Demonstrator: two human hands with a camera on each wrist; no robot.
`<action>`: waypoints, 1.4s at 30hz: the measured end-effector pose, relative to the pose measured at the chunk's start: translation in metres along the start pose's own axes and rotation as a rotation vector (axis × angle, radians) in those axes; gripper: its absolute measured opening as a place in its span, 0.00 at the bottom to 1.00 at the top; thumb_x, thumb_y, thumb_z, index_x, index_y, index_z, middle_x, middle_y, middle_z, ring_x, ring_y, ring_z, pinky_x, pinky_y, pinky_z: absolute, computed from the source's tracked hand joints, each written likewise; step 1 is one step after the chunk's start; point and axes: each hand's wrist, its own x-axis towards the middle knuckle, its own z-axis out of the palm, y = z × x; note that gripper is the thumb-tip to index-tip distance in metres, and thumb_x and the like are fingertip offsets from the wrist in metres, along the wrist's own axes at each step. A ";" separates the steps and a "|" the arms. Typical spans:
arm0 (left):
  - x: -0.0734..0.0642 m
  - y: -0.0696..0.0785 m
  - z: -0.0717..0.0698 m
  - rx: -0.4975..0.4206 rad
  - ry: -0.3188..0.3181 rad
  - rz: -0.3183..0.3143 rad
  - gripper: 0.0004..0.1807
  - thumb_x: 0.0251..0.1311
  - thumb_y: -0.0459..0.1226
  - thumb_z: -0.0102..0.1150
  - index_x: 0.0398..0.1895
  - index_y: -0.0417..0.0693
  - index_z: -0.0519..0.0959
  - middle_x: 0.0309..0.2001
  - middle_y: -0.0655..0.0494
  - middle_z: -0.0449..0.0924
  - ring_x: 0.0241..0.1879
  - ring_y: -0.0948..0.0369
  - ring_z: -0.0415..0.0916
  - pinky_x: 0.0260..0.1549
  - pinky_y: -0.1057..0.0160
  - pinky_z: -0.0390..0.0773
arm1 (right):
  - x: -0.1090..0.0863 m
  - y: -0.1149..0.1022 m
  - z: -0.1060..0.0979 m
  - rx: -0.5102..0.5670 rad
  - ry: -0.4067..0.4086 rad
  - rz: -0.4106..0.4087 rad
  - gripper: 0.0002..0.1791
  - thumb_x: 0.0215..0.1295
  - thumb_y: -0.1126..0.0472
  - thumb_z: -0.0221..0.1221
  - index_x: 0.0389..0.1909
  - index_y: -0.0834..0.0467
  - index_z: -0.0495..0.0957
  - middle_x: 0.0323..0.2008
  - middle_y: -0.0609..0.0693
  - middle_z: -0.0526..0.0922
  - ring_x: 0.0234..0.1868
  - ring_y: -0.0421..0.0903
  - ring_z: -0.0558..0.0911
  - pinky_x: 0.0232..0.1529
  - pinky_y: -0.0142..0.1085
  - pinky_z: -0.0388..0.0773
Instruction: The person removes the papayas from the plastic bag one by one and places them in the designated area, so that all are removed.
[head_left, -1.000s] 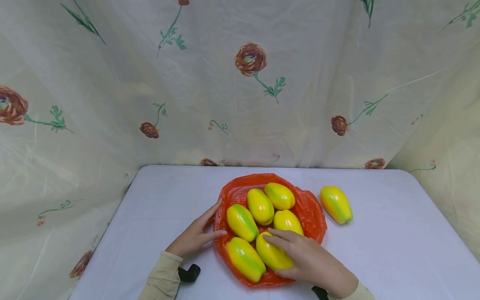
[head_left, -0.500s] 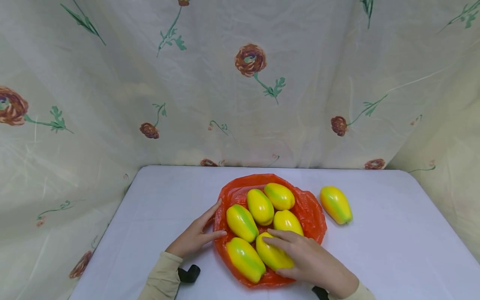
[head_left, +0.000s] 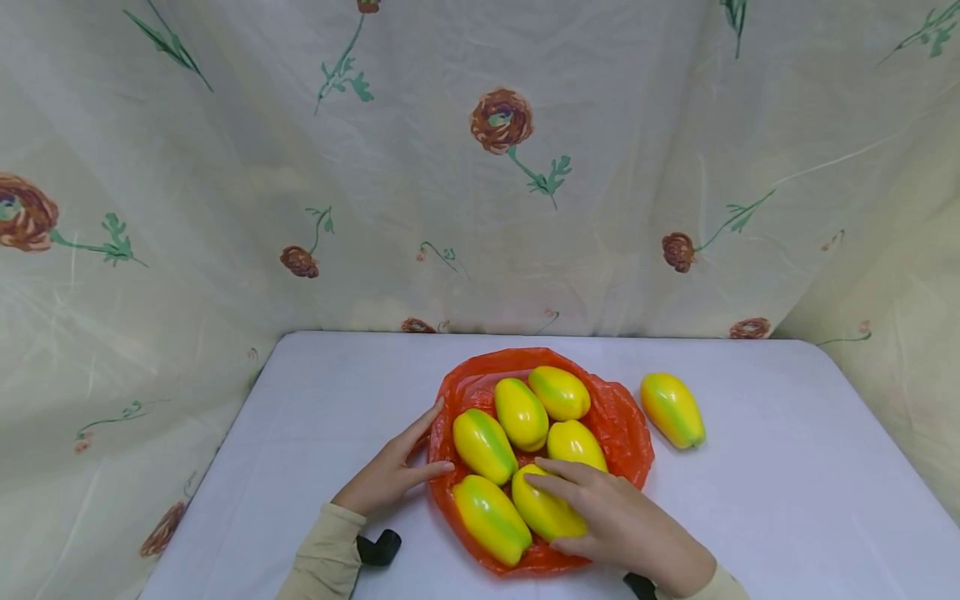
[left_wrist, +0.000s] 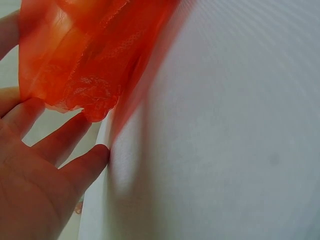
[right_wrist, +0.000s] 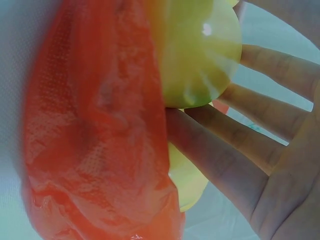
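Observation:
A red plastic bag (head_left: 630, 433) lies spread wide on the table, holding several glossy yellow-green papayas (head_left: 521, 414). At its left edge my left hand (head_left: 393, 471) rests, thumb over the rim and fingers spread along the outside; the left wrist view shows the fingertips (left_wrist: 75, 122) at the crinkled plastic. My right hand (head_left: 618, 517) grips the front-right papaya (head_left: 543, 504) in the bag, fingers over its top and thumb at its near end. Seen in the right wrist view, those fingers (right_wrist: 220, 160) reach around the fruit (right_wrist: 200, 55), and the bag's side hides part of it.
One more papaya (head_left: 672, 410) lies on the white-covered table (head_left: 772, 467) to the right of the bag. A flower-patterned curtain (head_left: 600, 208) hangs behind the table and along both sides. Black straps (head_left: 378, 547) show at the wrists.

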 end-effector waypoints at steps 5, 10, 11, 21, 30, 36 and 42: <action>0.000 0.000 0.000 0.001 -0.001 -0.005 0.47 0.65 0.50 0.68 0.82 0.79 0.51 0.83 0.66 0.51 0.84 0.54 0.49 0.78 0.42 0.60 | -0.001 0.002 -0.001 0.007 0.014 -0.015 0.37 0.59 0.48 0.75 0.71 0.41 0.74 0.70 0.46 0.76 0.66 0.50 0.78 0.57 0.49 0.86; 0.001 0.000 0.000 -0.002 0.000 -0.007 0.48 0.65 0.50 0.69 0.82 0.79 0.51 0.83 0.67 0.52 0.83 0.54 0.49 0.78 0.43 0.60 | -0.004 0.005 -0.005 0.032 0.040 -0.026 0.38 0.59 0.48 0.75 0.71 0.39 0.74 0.69 0.45 0.77 0.66 0.50 0.78 0.58 0.49 0.86; 0.001 0.000 0.000 -0.002 0.000 -0.007 0.48 0.65 0.50 0.69 0.82 0.79 0.51 0.83 0.67 0.52 0.83 0.54 0.50 0.78 0.43 0.61 | -0.004 0.006 -0.006 0.038 0.044 -0.028 0.37 0.59 0.48 0.75 0.71 0.39 0.74 0.69 0.44 0.77 0.66 0.49 0.77 0.58 0.49 0.85; 0.002 0.000 0.000 0.004 0.005 -0.002 0.48 0.65 0.51 0.69 0.81 0.80 0.51 0.83 0.66 0.52 0.83 0.54 0.50 0.78 0.42 0.60 | -0.009 0.012 -0.018 0.121 0.069 -0.018 0.38 0.59 0.44 0.73 0.71 0.34 0.72 0.70 0.46 0.76 0.68 0.52 0.76 0.55 0.48 0.87; 0.002 -0.003 0.000 -0.010 0.003 -0.016 0.48 0.64 0.52 0.70 0.80 0.84 0.51 0.82 0.70 0.53 0.83 0.56 0.50 0.79 0.42 0.58 | -0.010 0.023 -0.020 0.248 0.134 -0.017 0.40 0.58 0.41 0.73 0.72 0.35 0.71 0.70 0.44 0.76 0.70 0.55 0.74 0.56 0.48 0.87; 0.002 -0.004 0.000 -0.009 0.008 -0.015 0.47 0.64 0.52 0.69 0.80 0.84 0.52 0.82 0.69 0.53 0.83 0.55 0.50 0.78 0.42 0.59 | -0.009 0.030 -0.022 0.269 0.186 -0.032 0.40 0.58 0.41 0.73 0.72 0.38 0.72 0.70 0.45 0.76 0.71 0.57 0.74 0.59 0.50 0.85; 0.001 -0.002 0.000 -0.001 0.005 -0.002 0.48 0.65 0.51 0.69 0.81 0.81 0.51 0.83 0.67 0.52 0.83 0.54 0.49 0.79 0.42 0.57 | -0.010 0.035 -0.024 0.285 0.241 -0.010 0.41 0.57 0.42 0.74 0.71 0.40 0.72 0.71 0.47 0.76 0.67 0.56 0.77 0.55 0.44 0.88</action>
